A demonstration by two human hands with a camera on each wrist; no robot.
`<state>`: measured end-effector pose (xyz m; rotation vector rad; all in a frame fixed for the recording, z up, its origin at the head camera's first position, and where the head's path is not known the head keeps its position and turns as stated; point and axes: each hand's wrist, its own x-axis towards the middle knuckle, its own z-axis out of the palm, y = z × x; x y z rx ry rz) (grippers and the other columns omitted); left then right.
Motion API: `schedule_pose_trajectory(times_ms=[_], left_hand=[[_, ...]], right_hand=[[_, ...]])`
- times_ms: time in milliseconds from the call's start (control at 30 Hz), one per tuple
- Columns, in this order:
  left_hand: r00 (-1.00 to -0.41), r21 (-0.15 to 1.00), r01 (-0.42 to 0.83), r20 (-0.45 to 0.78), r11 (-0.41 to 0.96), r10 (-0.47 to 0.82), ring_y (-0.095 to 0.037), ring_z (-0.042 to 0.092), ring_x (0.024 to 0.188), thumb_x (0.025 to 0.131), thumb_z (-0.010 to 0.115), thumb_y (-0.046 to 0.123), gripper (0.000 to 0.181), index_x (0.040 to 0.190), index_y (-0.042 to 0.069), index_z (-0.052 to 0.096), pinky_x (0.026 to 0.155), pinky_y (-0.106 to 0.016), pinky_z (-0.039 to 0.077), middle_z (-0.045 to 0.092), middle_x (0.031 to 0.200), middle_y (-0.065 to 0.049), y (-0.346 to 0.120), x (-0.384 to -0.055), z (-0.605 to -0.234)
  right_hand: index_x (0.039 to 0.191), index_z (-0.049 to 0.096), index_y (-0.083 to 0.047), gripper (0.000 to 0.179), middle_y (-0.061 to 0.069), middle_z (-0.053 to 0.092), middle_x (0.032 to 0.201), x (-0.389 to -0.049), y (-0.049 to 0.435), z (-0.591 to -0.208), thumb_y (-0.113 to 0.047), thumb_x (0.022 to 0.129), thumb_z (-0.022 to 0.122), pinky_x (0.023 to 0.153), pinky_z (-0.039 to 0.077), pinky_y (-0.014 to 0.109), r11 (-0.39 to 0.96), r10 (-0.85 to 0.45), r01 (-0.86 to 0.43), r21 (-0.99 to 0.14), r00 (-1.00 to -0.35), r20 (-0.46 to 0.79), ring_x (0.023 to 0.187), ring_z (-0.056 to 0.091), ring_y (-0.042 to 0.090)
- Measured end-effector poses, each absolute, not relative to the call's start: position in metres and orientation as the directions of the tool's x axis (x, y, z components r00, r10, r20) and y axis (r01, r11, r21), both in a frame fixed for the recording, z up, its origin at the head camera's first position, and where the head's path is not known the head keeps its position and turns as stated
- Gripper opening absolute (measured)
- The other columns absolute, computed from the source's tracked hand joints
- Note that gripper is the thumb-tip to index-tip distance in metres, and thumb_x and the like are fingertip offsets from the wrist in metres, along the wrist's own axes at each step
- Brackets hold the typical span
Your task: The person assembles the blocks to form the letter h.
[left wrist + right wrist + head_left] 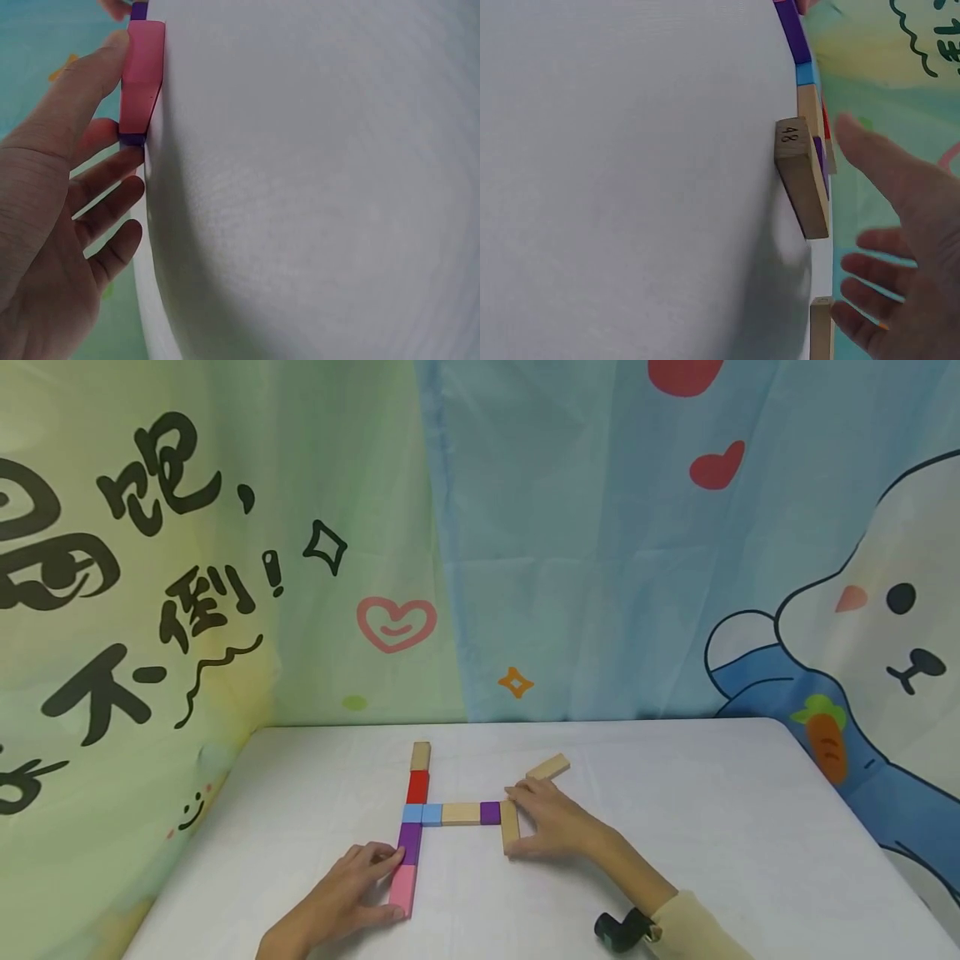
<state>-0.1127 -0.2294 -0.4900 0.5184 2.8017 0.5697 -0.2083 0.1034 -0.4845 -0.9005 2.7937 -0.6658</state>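
Note:
My left hand (pixel 348 885) reaches in from the lower left. Its thumb touches the near end of a pink block (pixel 402 891), while the forefinger lies against the long purple block (pixel 408 843) just beyond; the other fingers are loosely spread. My right hand (pixel 551 818) hovers around a plain wooden block (pixel 510 827) at the row's right end, thumb by the near end and fingers by the far end. In the right wrist view, a gap shows between those fingertips and the wooden block (pixel 804 180) marked 48. That block adjoins a small purple block (pixel 490 812).
A red block (pixel 417 787) and a plain block (pixel 422 756) continue the left column. Light blue blocks (pixel 431 814) and another plain block (pixel 461 814) form the crossbar. One loose plain block (pixel 548 767) lies aslant behind my right hand. A printed curtain (pixel 562 568) backs the white table (pixel 675 777).

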Motion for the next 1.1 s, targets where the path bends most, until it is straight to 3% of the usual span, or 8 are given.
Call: schedule_pose_trajectory(times_ms=[233,533,767,1100], left_hand=[[-0.909,0.418,0.284,-0.169,0.863,0.382,-0.015,0.044,0.109,0.073,0.058,0.066,0.080,0.136,0.019,0.045,0.089,-0.042,0.050,0.050,0.124,0.002,-0.229,-0.113,-0.490],[-0.909,0.421,0.287,-0.162,0.860,0.383,-0.015,0.044,0.109,0.073,0.058,0.065,0.080,0.136,0.018,0.045,0.090,-0.043,0.049,0.050,0.124,0.003,-0.228,-0.112,-0.486],[-0.910,0.423,0.281,-0.168,0.861,0.380,-0.015,0.045,0.109,0.073,0.059,0.065,0.080,0.136,0.019,0.045,0.090,-0.043,0.049,0.050,0.123,0.002,-0.228,-0.112,-0.486],[-0.908,0.433,0.278,-0.172,0.858,0.381,-0.015,0.044,0.110,0.073,0.059,0.065,0.079,0.136,0.019,0.045,0.090,-0.043,0.049,0.050,0.123,0.003,-0.227,-0.112,-0.485]], right_hand=[[0.130,0.049,-0.007,0.074,0.008,0.051,0.124,-0.219,0.108,-0.483,-0.048,0.072,0.072,0.097,0.042,0.045,0.788,-0.410,-0.417,-0.453,-0.904,0.120,0.118,0.044,0.026],[0.127,0.053,-0.010,0.069,0.009,0.054,0.124,-0.223,0.112,-0.487,-0.050,0.074,0.069,0.095,0.043,0.047,0.839,-0.331,-0.363,-0.405,-0.932,0.150,0.117,0.045,0.028],[0.124,0.056,-0.002,0.070,0.016,0.056,0.122,-0.237,0.121,-0.493,-0.051,0.074,0.068,0.090,0.043,0.046,0.908,-0.208,-0.266,-0.324,-0.957,0.203,0.112,0.048,0.034],[0.122,0.055,-0.001,0.078,0.018,0.057,0.120,-0.247,0.129,-0.500,-0.060,0.073,0.064,0.088,0.044,0.049,0.938,-0.132,-0.171,-0.300,-0.980,0.146,0.108,0.049,0.035]])
